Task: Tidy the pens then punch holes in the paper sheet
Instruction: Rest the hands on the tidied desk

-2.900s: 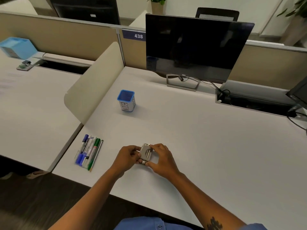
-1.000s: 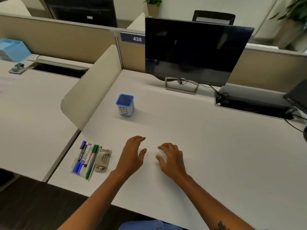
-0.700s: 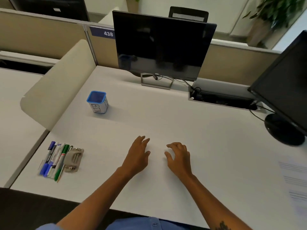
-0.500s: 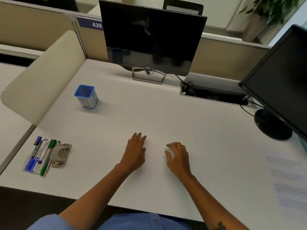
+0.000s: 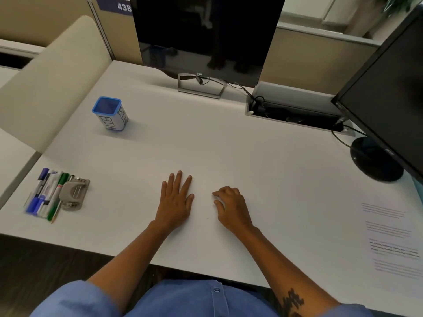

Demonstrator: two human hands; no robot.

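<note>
Several pens and markers point(image 5: 44, 194), blue, white and green, lie side by side near the desk's front left corner. A grey hole punch point(image 5: 73, 195) rests right beside them on their right. A printed paper sheet point(image 5: 391, 239) lies flat at the desk's right edge. A blue-rimmed cup marked BIN point(image 5: 111, 113) stands upright at the back left. My left hand point(image 5: 175, 200) lies flat on the desk with fingers spread, holding nothing. My right hand point(image 5: 230, 205) rests beside it with fingers loosely curled, also holding nothing.
A black monitor point(image 5: 206, 33) on a metal stand sits at the back centre. A second monitor point(image 5: 389, 92) with a round base stands at the right, near a cable tray point(image 5: 295, 110). A beige divider point(image 5: 50, 81) borders the desk's left side.
The hole punch left my hands and now lies beside the pens. Both hands came to rest on the desk. My view swung right, bringing the paper sheet into sight.
</note>
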